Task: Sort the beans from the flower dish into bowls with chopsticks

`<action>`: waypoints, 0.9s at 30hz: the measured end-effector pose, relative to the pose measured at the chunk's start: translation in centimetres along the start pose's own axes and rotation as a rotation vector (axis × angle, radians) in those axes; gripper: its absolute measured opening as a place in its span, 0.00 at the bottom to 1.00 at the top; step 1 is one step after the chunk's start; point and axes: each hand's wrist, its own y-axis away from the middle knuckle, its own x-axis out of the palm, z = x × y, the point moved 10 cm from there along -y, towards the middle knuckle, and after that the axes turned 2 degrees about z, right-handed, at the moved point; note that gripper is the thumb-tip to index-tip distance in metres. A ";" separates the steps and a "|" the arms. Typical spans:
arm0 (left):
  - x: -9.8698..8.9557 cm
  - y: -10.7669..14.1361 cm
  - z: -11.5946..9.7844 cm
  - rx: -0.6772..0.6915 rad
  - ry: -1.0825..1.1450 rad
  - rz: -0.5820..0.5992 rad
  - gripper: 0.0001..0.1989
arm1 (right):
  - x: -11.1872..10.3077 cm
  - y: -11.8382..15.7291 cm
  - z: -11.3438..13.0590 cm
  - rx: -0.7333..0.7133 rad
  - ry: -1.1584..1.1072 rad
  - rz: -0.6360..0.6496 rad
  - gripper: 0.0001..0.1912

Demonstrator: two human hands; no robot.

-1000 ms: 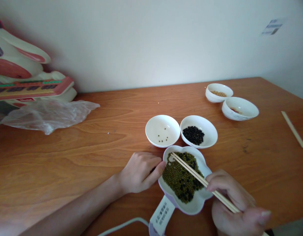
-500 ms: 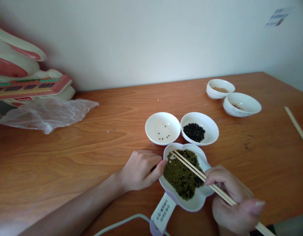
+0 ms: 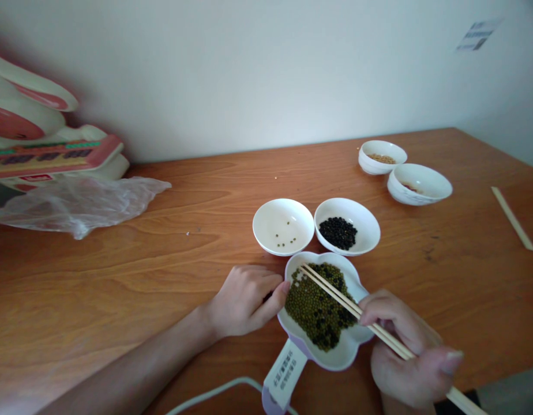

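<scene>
My right hand [image 3: 407,349] is closed on a pair of wooden chopsticks [image 3: 336,294]. Their tips rest close together among green beans [image 3: 310,302] at the upper left of a flower-shaped dish [image 3: 343,356]. Black beans are mixed in there. My left hand [image 3: 247,300] grips the dish's left rim, thumb on the edge, other fingers curled and partly hidden. Touching behind the dish are a white bowl [image 3: 284,216] with several green beans and another white bowl [image 3: 368,227] holding black beans [image 3: 338,232].
Two more bowls [image 3: 382,167] [image 3: 419,196] stand at the back right. A wooden stick [image 3: 513,219] lies far right. At the left are a plastic bag [image 3: 82,204] and a rabbit-shaped toy keyboard [image 3: 54,158]. A white cable [image 3: 210,395] runs by the labelled handle [image 3: 286,372].
The view has shifted slightly, moving the bowls and toy a little left in the picture. Both hands and the chopsticks keep nearly the same place at the dish.
</scene>
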 end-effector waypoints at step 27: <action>-0.2 0.2 0.9 -0.104 0.051 -0.036 0.20 | -1.0 0.5 -1.2 0.099 -0.036 -0.064 0.40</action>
